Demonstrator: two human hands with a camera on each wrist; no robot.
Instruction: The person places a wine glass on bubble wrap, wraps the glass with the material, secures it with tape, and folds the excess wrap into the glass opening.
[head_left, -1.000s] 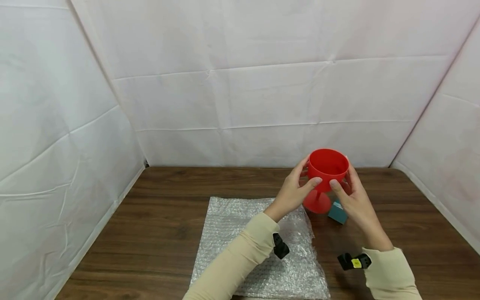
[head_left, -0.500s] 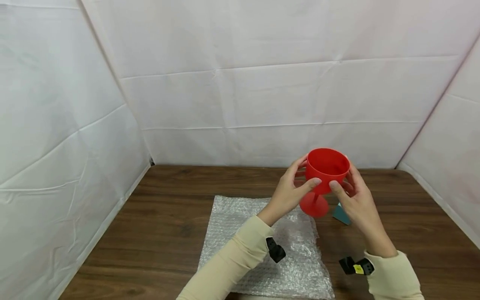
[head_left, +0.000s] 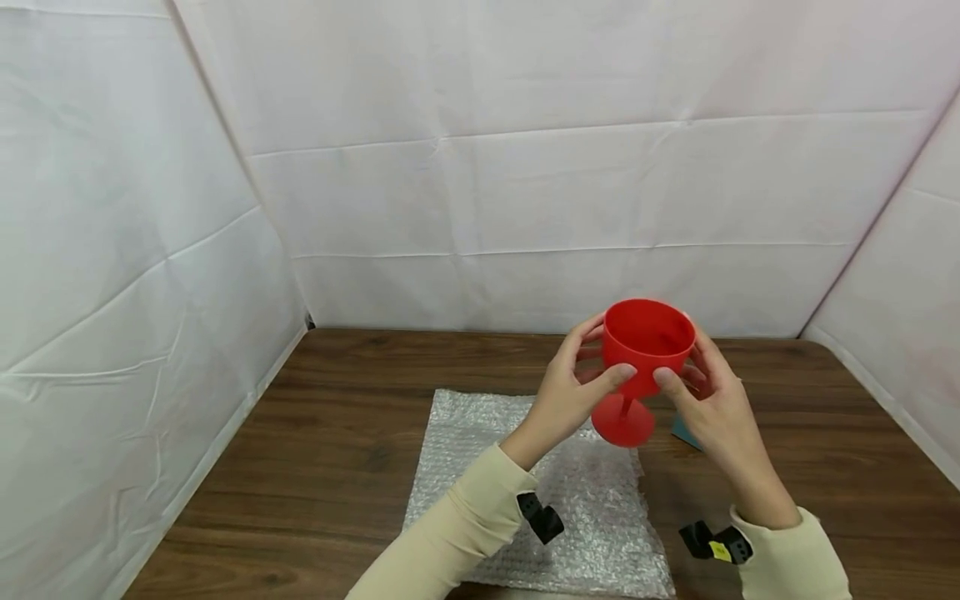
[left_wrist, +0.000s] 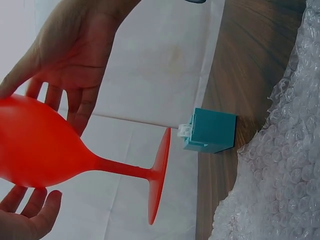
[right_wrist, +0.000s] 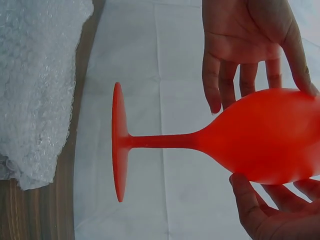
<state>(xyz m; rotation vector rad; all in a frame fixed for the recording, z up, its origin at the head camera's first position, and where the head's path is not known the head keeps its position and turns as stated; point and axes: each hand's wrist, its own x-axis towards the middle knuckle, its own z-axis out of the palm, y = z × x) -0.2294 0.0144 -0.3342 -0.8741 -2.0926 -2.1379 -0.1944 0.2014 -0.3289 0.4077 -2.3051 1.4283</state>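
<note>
A red goblet (head_left: 645, 350) with a wide bowl, thin stem and round foot is held up off the table between both hands. The left hand (head_left: 564, 392) grips the bowl's left side, thumb toward the near side and fingers behind. On the opposite side the right hand (head_left: 716, 400) grips the bowl in the same way. Stem and foot hang free below the hands, as both wrist views show. The goblet's foot overlaps the edge of a bubble wrap sheet (head_left: 480, 467) lying on the table in the head view.
Behind the goblet, partly hidden by the right hand, a teal box (left_wrist: 215, 131) with white material sticking out of its top stands on the wooden table (head_left: 330, 450). White cloth walls (head_left: 525, 192) enclose the table's back and sides.
Both hands have brought the goblet slightly left and nearer the body, its foot now over the bubble wrap's right edge. More of the teal box is hidden behind the right hand.
</note>
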